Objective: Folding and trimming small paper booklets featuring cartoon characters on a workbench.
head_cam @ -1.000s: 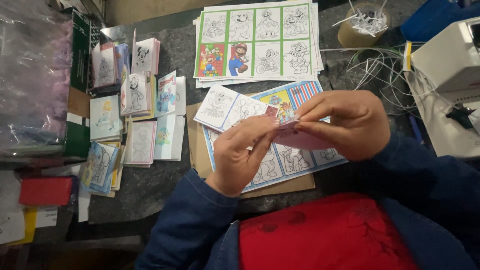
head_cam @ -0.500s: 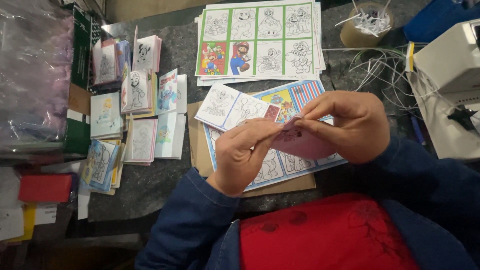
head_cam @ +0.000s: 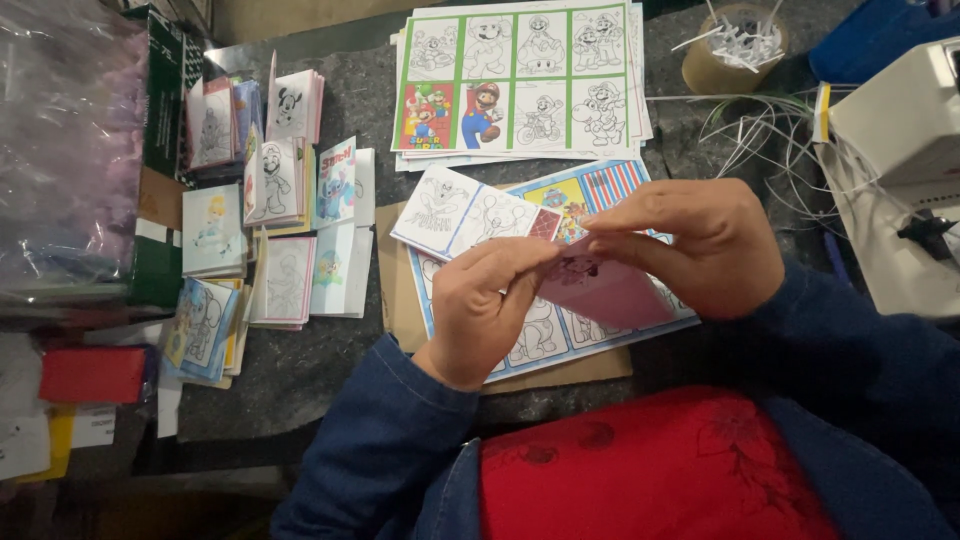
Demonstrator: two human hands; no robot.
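Both hands hold one small pink booklet [head_cam: 600, 288] above a blue-bordered sheet of cartoon colouring panels [head_cam: 560, 330]. My left hand [head_cam: 490, 305] pinches its left edge with thumb and fingers. My right hand [head_cam: 690, 245] grips its upper right side, fingers curled over the top. Two loose black-and-white colouring cards [head_cam: 465, 212] lie on the sheet just beyond my left hand. The sheet rests on a piece of brown cardboard [head_cam: 545, 368].
A green-bordered stack of cartoon sheets [head_cam: 520, 80] lies farther back. Several piles of small colouring booklets [head_cam: 275, 235] stand at the left, beside a clear plastic bag [head_cam: 60, 150]. A white machine [head_cam: 900, 170], a tape roll [head_cam: 730, 45] and white strips lie at the right. A red block [head_cam: 90, 373] sits near left.
The pink booklet has shifted slightly between my fingers; both hands stay in nearly the same place over the blue-bordered sheet.
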